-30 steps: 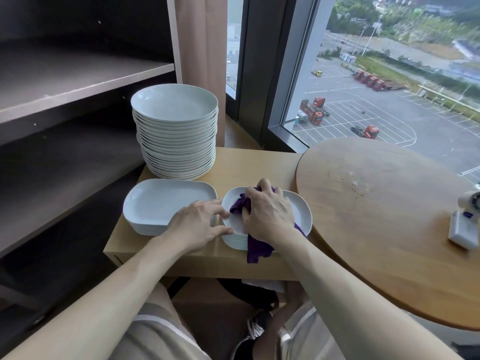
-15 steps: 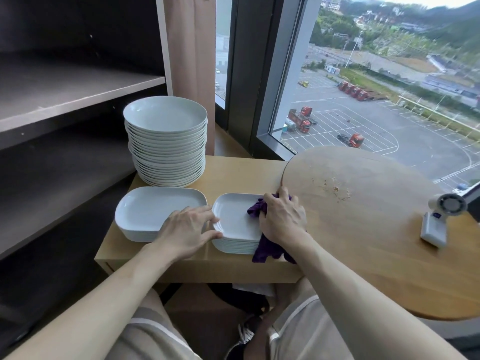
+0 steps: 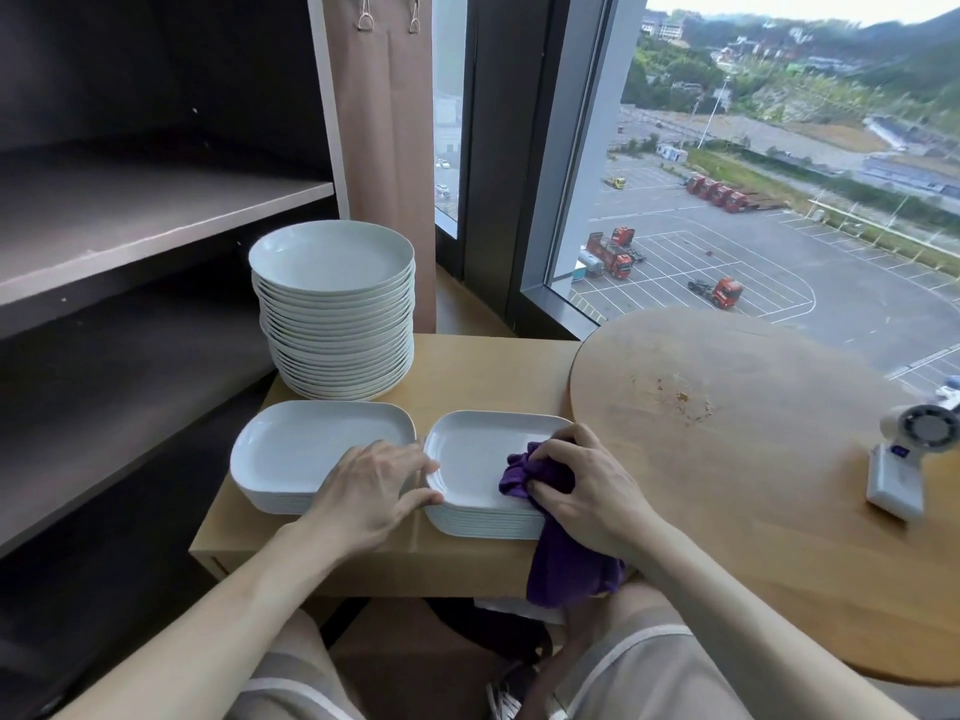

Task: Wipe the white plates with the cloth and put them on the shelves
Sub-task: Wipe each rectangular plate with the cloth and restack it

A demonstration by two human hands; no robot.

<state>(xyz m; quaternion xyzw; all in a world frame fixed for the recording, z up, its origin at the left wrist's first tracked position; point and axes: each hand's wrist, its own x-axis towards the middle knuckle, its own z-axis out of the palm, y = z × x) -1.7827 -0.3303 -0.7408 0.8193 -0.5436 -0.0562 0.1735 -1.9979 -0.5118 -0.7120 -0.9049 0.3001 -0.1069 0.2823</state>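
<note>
A stack of small square white plates (image 3: 472, 454) sits on the low wooden table (image 3: 493, 371). My right hand (image 3: 582, 485) grips a purple cloth (image 3: 566, 569) and presses it on the top plate's right side; the cloth's tail hangs over the table's front edge. My left hand (image 3: 374, 485) holds the left rim of that stack with fingertips and thumb. A stack of larger rectangular white plates (image 3: 296, 444) lies to the left, and a tall stack of round white plates (image 3: 332, 309) stands behind. Dark shelves (image 3: 130, 215) are on the left.
A round wooden table (image 3: 753, 459) stands at the right with crumbs on it and a small white handheld fan (image 3: 904, 470) near its right edge. A window and a curtain (image 3: 384, 148) rise behind the low table. My knees are below the table's front.
My right hand with the cloth has slid from the plate's left-centre toward its right side. My left hand stays on the stack's left rim. The camera has tilted up.
</note>
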